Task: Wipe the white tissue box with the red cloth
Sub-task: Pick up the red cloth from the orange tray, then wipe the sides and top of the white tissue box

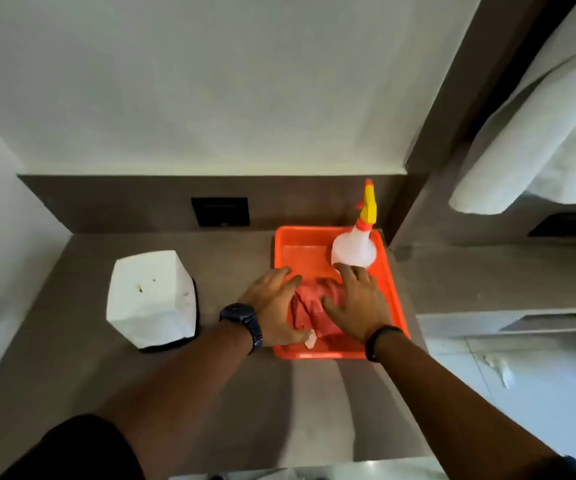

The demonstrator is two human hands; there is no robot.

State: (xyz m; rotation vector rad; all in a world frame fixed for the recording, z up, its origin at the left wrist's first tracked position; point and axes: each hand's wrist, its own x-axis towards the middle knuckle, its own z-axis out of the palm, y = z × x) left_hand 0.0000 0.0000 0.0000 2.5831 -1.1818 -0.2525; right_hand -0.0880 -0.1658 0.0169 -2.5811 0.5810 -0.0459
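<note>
The white tissue box (151, 297) stands upright on the brown counter, left of an orange tray (298, 242). The red cloth (309, 304) lies crumpled in the tray's near half, a small white tag at its front edge. My left hand (274, 304) lies flat on the cloth's left side, fingers spread, a dark watch on the wrist. My right hand (357, 301) rests on the cloth's right side, fingers apart, fingertips close to the spray bottle. Neither hand has closed around the cloth.
A white spray bottle (352, 251) with a yellow and orange trigger head stands in the tray's far right corner. A black wall plate (220, 211) sits on the backsplash. White towels (539, 140) hang at the upper right. The counter's right edge drops beside the tray.
</note>
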